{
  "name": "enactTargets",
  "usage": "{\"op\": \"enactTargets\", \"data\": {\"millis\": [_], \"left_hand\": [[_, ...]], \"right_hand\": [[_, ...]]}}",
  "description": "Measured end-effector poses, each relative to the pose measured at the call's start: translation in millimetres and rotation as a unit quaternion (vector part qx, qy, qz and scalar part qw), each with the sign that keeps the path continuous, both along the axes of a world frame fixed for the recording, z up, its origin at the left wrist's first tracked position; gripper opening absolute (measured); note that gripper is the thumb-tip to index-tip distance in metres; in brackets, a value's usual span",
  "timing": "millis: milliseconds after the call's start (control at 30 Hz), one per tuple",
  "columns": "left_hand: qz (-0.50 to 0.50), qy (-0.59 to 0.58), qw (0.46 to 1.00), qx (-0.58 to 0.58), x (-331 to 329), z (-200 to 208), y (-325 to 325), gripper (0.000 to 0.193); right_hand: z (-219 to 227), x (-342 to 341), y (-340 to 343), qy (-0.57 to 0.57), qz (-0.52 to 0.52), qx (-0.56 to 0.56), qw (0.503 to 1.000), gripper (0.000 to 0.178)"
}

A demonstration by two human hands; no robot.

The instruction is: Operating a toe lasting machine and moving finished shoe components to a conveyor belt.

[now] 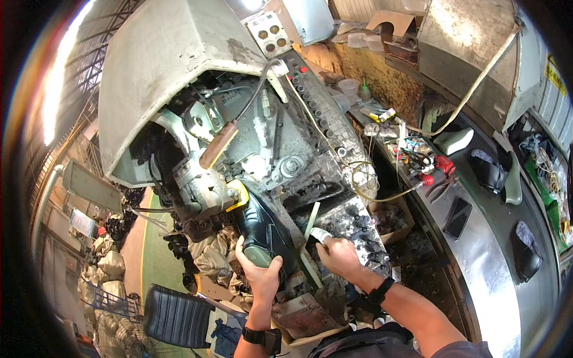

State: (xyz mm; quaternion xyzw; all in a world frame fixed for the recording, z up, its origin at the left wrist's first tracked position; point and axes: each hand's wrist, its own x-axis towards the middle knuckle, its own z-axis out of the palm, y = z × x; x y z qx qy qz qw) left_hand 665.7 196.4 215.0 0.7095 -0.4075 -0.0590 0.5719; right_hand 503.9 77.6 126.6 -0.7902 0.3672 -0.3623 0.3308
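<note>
My left hand [261,275] grips the heel end of a black shoe upper [262,224], its fingers and thumb around a green last [258,256] that shows at that end. The toe end points up into the machine, next to a yellow pad [237,196]. Curled closed beside the shoe, my right hand [341,258] has a white piece [320,234] protruding from its fingers, a wrap or a small object. That piece meets a pale green rod [311,219]; whether the hand holds the rod is unclear.
A grimy machine [292,164] with a large grey hood [161,71] stands ahead. On the right, a metal conveyor [477,268] bears a phone [458,217], a red power tool [439,171] and several shoe parts [525,250]. A black chair [176,316] is at lower left.
</note>
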Motion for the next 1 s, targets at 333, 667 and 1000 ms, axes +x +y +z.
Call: {"op": "enactTargets", "data": {"millis": [333,667,1000], "left_hand": [[-0.005,0.017,1.0,0.013,-4,6,1,0.094],[-0.014,0.003,1.0,-0.017,8,-9,2,0.096],[-0.045,0.036,0.997,-0.056,12,-19,3,0.098]], "right_hand": [[9,-2,1,0.016,-0.001,0.034,0.999,0.022],[17,-1,4,0.034,-0.02,0.021,0.999,0.023],[14,3,4,0.081,-0.042,0.008,0.996,0.024]]}}
